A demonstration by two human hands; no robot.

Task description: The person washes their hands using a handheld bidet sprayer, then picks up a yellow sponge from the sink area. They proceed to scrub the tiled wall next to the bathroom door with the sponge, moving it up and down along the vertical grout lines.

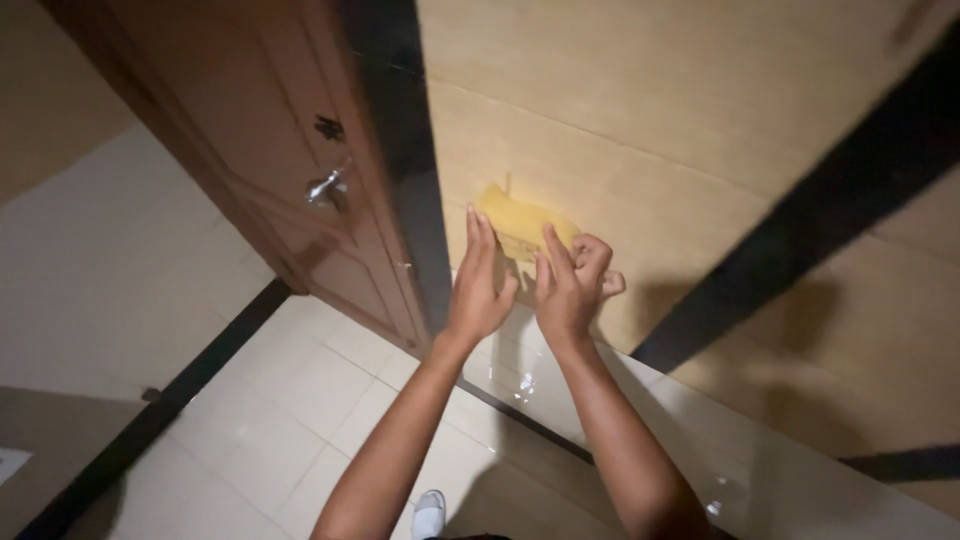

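**Two hands press a yellow cloth to a tan wall beside a wooden door**

At the left, a brown wooden door [290, 170] stands with a metal lever handle [328, 187] and a dark keyhole plate above it. A black vertical frame strip [405, 150] separates the door from the tan wall [650, 110].

The left hand [477, 285] is raised with fingers straight and close together, palm toward the wall, its fingertips at the lower left edge of the yellow cloth [522, 222]. It grips nothing; it looks flat against the surface. The right hand [572, 285] sits just beside it, fingers bent, their tips on the lower right of the cloth; whether it pinches the fabric or only presses it I cannot tell.

The cloth lies bunched against the wall, just above both hands. Judging by its folds, it is soft, light and limp, with no risk of breaking. It would slide down if released, so a flat palm over its middle or a pinch at a gathered fold seems the surest hold.

To the right, a dark diagonal band [800, 210] crosses the wall. Below, the glossy pale tiled floor [290, 420] shows a white shoe [430, 512].

No containers are in view.
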